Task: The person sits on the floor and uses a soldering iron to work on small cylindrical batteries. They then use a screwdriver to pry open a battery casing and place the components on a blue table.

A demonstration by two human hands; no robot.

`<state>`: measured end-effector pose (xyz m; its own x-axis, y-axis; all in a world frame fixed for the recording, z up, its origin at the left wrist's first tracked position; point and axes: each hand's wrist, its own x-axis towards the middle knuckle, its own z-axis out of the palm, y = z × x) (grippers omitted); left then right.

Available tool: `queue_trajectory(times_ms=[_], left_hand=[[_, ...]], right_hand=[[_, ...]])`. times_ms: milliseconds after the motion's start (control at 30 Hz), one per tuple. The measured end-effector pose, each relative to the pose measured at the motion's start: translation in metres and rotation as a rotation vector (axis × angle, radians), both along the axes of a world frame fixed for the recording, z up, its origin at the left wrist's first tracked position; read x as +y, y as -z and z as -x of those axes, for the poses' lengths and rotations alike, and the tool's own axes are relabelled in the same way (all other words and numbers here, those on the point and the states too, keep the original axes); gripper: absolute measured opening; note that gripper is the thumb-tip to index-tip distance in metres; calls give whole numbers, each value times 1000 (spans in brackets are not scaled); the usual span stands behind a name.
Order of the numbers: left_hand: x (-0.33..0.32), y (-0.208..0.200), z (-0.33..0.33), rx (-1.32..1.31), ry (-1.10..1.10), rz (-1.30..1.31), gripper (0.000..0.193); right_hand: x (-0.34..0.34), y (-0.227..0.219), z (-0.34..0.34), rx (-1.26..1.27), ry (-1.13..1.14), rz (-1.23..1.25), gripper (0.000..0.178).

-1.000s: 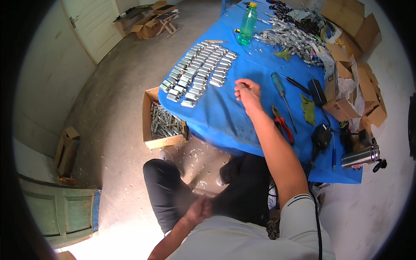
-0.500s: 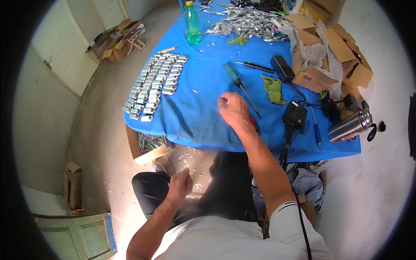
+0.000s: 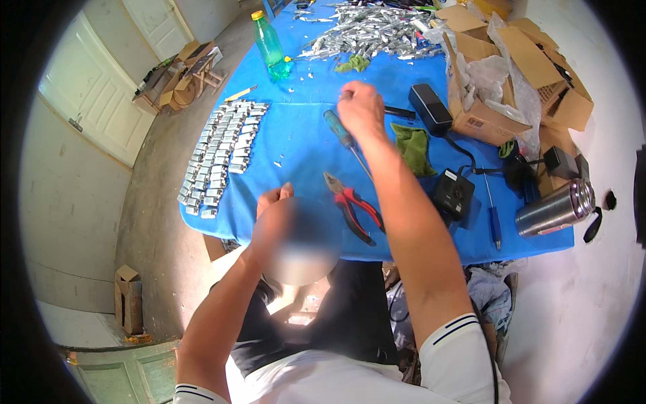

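My right hand (image 3: pixel 361 111), fingers curled, is over the far middle of the blue-covered table, by the handle of a teal screwdriver (image 3: pixel 338 128). A slim black tool (image 3: pixel 400 112) shows just right of that hand; whether they touch is unclear. My left hand (image 3: pixel 270 214) is above the near edge with fingertips drawn together, a round blur covering part of it; anything in its fingers is hidden. Red-and-black pliers (image 3: pixel 350 202) lie between my forearms. Small silvery metal parts (image 3: pixel 219 151) stand in rows on the left.
A green bottle (image 3: pixel 270 50) stands beyond the rows, near a heap of silvery pieces (image 3: pixel 377 30). To the right are a black box-shaped device (image 3: pixel 431 109), a green cloth (image 3: pixel 413 148), a corded black device (image 3: pixel 452 195), a blue screwdriver (image 3: pixel 494 219), a steel flask (image 3: pixel 555 210) and open cardboard boxes (image 3: pixel 488 121).
My right hand has moved farther out, toward the black tool. My left hand has risen from near my lap to the table's near edge. The pliers have come into full view.
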<state>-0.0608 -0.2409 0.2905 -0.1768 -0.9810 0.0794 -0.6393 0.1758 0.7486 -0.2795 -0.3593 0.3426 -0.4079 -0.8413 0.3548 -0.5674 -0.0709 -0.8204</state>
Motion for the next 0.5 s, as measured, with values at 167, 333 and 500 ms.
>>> queue_trajectory(times_ms=[167,333,500], left_hand=[[20,75,9,-645,178,616,22],[29,46,16,-532,253,164,19],[23,23,23,-191,257,237,12]], right_hand=[[-74,17,63,-10,117,-83,20],[-142,38,115,107,90,-213,26],[-207,64,125,243,107,-247,29]])
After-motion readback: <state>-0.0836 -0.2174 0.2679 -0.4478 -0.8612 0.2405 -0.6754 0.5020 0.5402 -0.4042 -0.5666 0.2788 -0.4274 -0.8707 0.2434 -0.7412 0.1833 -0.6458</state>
